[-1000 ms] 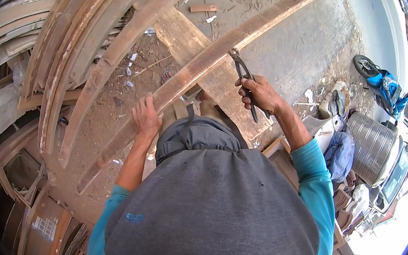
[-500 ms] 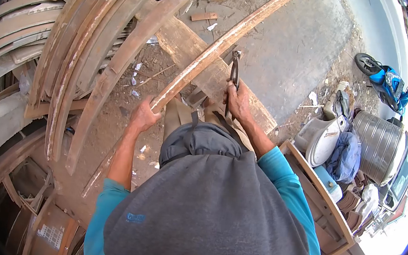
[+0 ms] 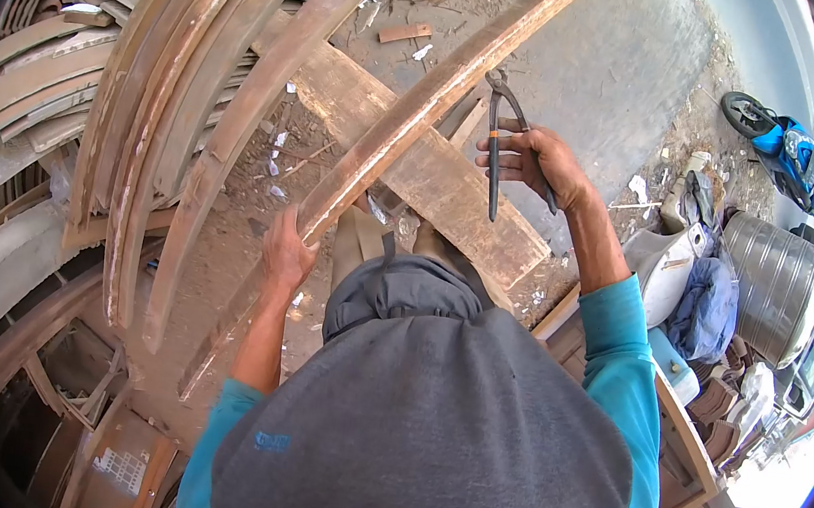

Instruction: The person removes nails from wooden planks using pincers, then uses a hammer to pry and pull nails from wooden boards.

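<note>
Right hand (image 3: 552, 164) loosely holds spread pincers (image 3: 494, 113); left hand (image 3: 288, 249) clasps the curved beam (image 3: 392, 137), which slants forward from that hand. Keep this clasp firm to steady the beam.

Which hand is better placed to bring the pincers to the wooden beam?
Probably the right. The right hand holds the pincers, handles spread, their head appearing close to the wooden beam. The left hand grips the beam itself, so it seems better suited to steadying it.
</note>
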`<state>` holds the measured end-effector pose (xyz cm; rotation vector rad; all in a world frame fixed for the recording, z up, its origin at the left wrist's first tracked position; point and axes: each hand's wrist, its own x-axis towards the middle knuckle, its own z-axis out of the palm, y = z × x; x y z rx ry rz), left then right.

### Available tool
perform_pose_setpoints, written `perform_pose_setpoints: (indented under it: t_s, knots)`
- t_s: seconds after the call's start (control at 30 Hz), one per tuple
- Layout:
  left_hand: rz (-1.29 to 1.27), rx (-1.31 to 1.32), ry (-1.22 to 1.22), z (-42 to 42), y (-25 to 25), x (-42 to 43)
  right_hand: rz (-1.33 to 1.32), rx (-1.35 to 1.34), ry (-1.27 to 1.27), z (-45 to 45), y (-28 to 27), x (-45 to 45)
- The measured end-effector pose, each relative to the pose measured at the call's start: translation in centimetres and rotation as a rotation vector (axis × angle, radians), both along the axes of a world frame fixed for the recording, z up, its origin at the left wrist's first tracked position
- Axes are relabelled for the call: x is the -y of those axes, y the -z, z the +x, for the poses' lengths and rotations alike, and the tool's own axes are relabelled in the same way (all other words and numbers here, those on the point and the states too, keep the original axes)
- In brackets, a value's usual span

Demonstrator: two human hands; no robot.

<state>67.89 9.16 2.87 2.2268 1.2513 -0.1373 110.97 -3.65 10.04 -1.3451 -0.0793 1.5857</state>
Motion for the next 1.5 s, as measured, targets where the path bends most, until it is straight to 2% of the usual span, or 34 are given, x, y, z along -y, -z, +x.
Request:
perform_pose_setpoints:
  t_s: [0.2, 0.27, 0.43, 0.5, 0.57, 0.63, 0.7, 0.8, 0.9, 0.97, 1.1, 1.2, 1.23, 1.3, 1.37, 1.43, 1.5]
  knots:
    - [0.096, -0.126, -0.023, 0.6, 0.3, 2.0, 0.013, -0.134, -0.074, 3.1, 1.2, -0.1]
    - [0.143, -0.139, -0.037, 0.4, 0.8, 2.4, 0.051, -0.253, -0.153, 4.6, 2.4, 0.2]
    - [0.206, -0.223, -0.05, 0.5, 1.5, 3.5, 0.058, -0.314, -0.237, 8.8, 4.0, 0.7]
    - [0.228, -0.267, -0.056, 0.3, 2.2, 4.0, 0.065, -0.386, -0.351, 10.9, 4.6, 0.4]
    - [0.323, -0.262, -0.057, 0.1, 3.0, 4.5, 0.031, -0.358, -0.351, 11.5, 5.0, 0.4]
    - [0.356, -0.26, -0.054, 0.3, 3.2, 4.8, 0.017, -0.543, -0.343, 11.8, 5.6, 0.1]
    - [0.389, -0.254, -0.052, 0.3, 3.0, 4.8, -0.027, -0.488, -0.331, 10.3, 4.9, 0.7]
    - [0.422, -0.243, -0.051, 0.7, 2.8, 5.2, -0.122, -0.334, -0.185, 6.5, 4.2, 1.3]
    - [0.369, -0.183, -0.056, 0.7, 2.4, 4.3, -0.017, -0.331, -0.009, 2.2, 4.8, 1.8]
    - [0.31, -0.242, -0.036, 0.5, 2.2, 4.1, 0.026, -0.298, 0.142, -1.0, 5.6, 1.6]
    - [0.279, -0.248, -0.025, 0.4, 1.7, 3.4, 0.05, -0.048, 0.338, -7.2, 7.9, -0.2]
    - [0.203, -0.18, -0.029, -0.1, 1.9, 2.4, 0.069, 0.239, 0.381, -10.2, 10.6, -1.5]
    - [0.159, -0.189, -0.045, -0.1, 1.8, 2.0, 0.078, 0.249, 0.39, -10.3, 11.6, -1.3]
    - [0.128, -0.183, -0.053, -0.1, 1.5, 1.4, 0.094, 0.494, 0.295, -10.5, 12.6, -1.3]
    - [0.056, -0.106, -0.047, -0.3, 1.3, 0.6, 0.103, 0.521, 0.291, -9.6, 12.4, -0.2]
    - [0.044, -0.075, -0.051, -0.1, 0.8, 0.4, 0.105, 0.418, 0.279, -8.2, 11.7, 1.2]
    - [0.023, -0.029, -0.048, 0.0, 0.6, 0.5, 0.061, 0.516, 0.264, -6.8, 10.7, 2.5]
